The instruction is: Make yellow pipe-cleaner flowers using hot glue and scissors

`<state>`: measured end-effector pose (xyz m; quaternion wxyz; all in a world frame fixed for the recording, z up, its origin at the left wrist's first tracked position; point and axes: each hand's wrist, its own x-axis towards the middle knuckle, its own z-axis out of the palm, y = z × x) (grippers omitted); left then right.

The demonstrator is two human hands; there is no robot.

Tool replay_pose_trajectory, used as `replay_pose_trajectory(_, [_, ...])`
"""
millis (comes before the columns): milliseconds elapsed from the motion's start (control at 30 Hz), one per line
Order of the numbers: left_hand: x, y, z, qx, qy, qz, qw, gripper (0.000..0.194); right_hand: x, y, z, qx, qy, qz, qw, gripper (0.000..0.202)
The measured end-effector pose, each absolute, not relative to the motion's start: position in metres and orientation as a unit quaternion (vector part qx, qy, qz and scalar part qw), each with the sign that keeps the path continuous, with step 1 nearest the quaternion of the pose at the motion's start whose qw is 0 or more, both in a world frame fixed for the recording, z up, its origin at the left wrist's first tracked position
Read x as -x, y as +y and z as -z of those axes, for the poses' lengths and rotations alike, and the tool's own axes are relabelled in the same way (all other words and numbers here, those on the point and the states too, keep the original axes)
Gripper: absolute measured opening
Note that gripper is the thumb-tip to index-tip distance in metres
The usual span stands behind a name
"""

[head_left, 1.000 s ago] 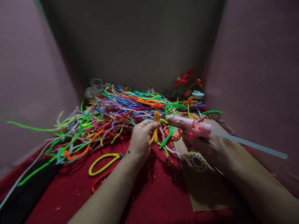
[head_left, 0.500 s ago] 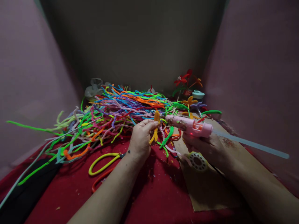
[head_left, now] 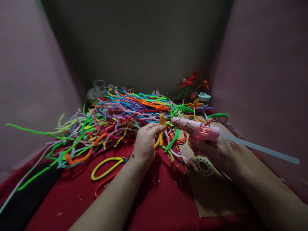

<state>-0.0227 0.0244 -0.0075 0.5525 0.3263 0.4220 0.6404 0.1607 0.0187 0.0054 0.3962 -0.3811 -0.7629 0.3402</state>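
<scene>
Between the thumb and fingers of my left hand [head_left: 146, 138] is a yellow-orange pipe-cleaner piece [head_left: 162, 120], upright, with its split lower ends hanging below the fingers. My right hand [head_left: 211, 152] is closed around the handle of a pink hot glue gun [head_left: 209, 131]. A small red light glows on the gun's side, and a long translucent glue stick [head_left: 262, 148] sticks out of its back. The gun's nozzle points left, close to the upper part of the yellow-orange piece; whether they touch I cannot tell.
A heap of multicoloured pipe cleaners [head_left: 134, 110] spreads behind my hands. Scissors with yellow and red handles [head_left: 107, 166] lie by my left forearm. On the right, a cardboard sheet [head_left: 211, 199] bears a round holed spool [head_left: 204, 166]. Pipe-cleaner flowers [head_left: 187, 81] stand at the back right.
The glue gun has shifted very slightly to the right, and its nozzle is a little farther from the yellow-orange piece. My left hand is almost still.
</scene>
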Motion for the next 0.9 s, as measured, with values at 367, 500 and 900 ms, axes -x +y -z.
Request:
replay_pose_trajectory(367, [0.0235, 0.0256, 0.0073, -0.326, 0.410, -0.645, 0.556, 0.012, -0.1605, 0.0208, -0.0026, 0.378, -0.742, -0.394, 0.389, 0.044])
replay_pose_trajectory(500, [0.0233, 0.0248, 0.0068, -0.327, 0.415, -0.641, 0.557, 0.011, -0.1612, 0.0191, -0.0048, 0.384, -0.745, -0.383, 0.388, 0.044])
replay_pose_trajectory(900, [0.0228, 0.0241, 0.0050, -0.326, 0.427, -0.641, 0.549, 0.012, -0.1593, 0.0186, -0.0082, 0.379, -0.751, -0.380, 0.384, 0.043])
